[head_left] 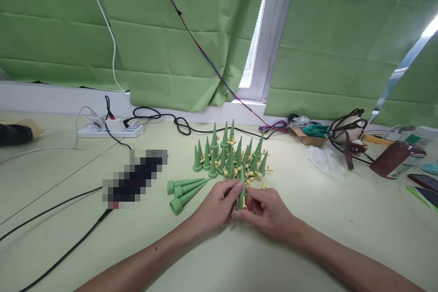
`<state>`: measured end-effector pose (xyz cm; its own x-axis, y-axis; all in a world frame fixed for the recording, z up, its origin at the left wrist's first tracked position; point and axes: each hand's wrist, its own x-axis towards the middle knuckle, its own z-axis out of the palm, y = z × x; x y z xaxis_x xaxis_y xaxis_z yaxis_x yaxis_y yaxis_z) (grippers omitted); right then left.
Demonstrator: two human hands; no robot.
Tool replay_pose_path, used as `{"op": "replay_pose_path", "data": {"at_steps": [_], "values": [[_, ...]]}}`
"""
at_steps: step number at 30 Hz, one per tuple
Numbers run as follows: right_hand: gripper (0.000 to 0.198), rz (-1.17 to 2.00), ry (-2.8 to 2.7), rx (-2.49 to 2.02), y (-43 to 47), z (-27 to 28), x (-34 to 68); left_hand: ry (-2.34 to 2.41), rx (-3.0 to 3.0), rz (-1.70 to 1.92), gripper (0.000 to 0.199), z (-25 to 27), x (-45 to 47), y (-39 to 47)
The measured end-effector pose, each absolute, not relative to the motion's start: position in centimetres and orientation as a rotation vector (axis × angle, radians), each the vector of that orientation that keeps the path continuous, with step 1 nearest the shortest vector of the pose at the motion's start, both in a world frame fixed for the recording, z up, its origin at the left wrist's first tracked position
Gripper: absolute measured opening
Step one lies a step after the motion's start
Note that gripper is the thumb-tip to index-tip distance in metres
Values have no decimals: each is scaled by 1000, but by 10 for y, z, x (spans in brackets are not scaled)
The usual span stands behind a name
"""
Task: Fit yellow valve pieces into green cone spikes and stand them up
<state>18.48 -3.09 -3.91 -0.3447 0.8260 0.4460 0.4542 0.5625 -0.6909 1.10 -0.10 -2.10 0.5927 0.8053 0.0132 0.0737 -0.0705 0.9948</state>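
Observation:
Between my two hands a green plant watering spike (242, 190) stands roughly upright, its point up. My left hand (221, 201) is closed around its left side. My right hand (270, 213) pinches at its lower right, where a small yellow valve (244, 203) shows against the spike; the fingertips partly hide how the two meet. Just beyond my hands stands a cluster of green spikes (206, 157), many with yellow valves sticking out at their bases. Three loose green spikes (187, 188) lie on their sides left of my left hand, without visible valves.
A blurred-out dark object (137, 180) with a black cable lies to the left on the table (68, 237). Behind it sits a white power strip (111, 131). Clear plastic bags (326, 159), a small cardboard box (308, 138) and a brown container (393, 159) are at the right.

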Motion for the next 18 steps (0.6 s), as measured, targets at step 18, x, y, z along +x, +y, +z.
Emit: {"op": "replay_pose_path", "data": {"at_steps": [18], "values": [[36,251,-1914,-1149,-14,-26,206,1102,2153,685,20,-10,1,3]]}}
